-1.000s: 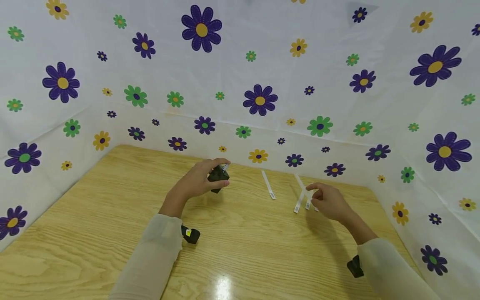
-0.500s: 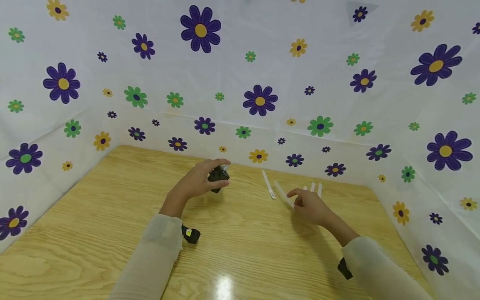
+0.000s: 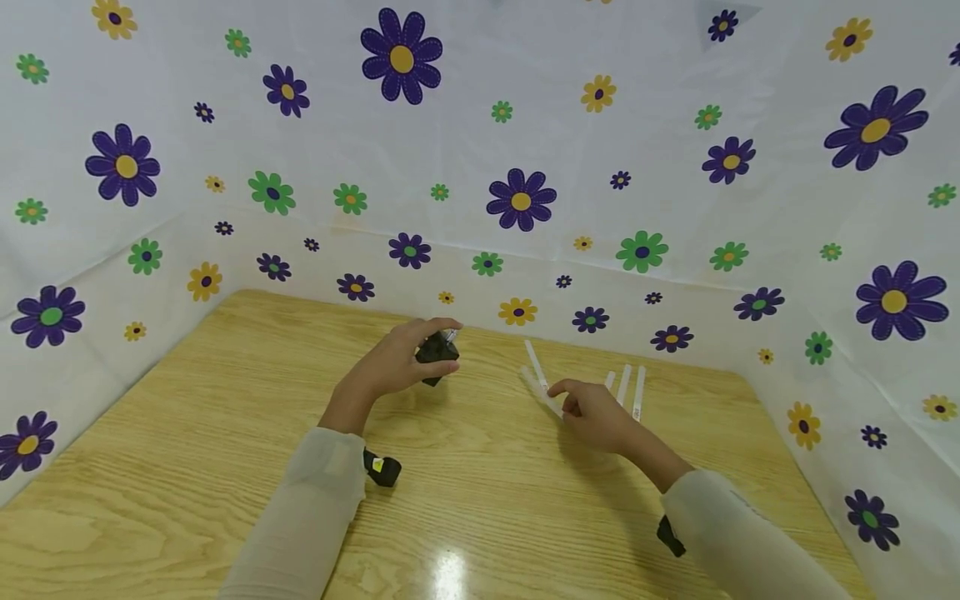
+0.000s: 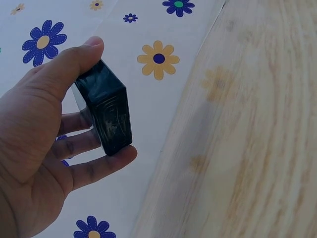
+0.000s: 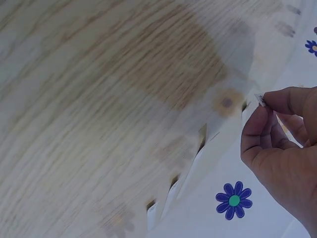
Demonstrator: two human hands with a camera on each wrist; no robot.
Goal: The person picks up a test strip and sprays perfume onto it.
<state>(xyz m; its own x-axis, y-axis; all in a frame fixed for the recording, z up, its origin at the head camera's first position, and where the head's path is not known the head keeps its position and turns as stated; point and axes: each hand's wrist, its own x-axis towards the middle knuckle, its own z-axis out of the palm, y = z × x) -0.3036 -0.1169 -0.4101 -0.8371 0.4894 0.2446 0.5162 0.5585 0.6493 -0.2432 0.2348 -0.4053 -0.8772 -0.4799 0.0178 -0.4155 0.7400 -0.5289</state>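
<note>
My left hand (image 3: 393, 358) grips a dark, faceted glass perfume bottle (image 3: 437, 350), thumb on one side and fingers round the other. Something clear and shiny shows at its top, by the index finger. The left wrist view shows the bottle (image 4: 111, 109) tilted in the hand. Between right thumb and index finger, my right hand (image 3: 596, 412) pinches a white paper strip (image 3: 537, 390) at one end. It looks blurred and slants up to the left, close to another white strip (image 3: 536, 364) lying on the table. Only the pinched tip (image 5: 260, 100) shows in the right wrist view.
Several more white strips (image 3: 639, 392) lie side by side just behind the right hand, partly hidden by it. The wooden table (image 3: 465, 467) meets a white flowered cloth (image 3: 450, 150) at the back and sides. Black devices (image 3: 382, 469) sit on both wrists.
My right hand has moved left with the pinched strip, from over the right-hand strips to near the single one in the middle. The left hand and bottle stay in place.
</note>
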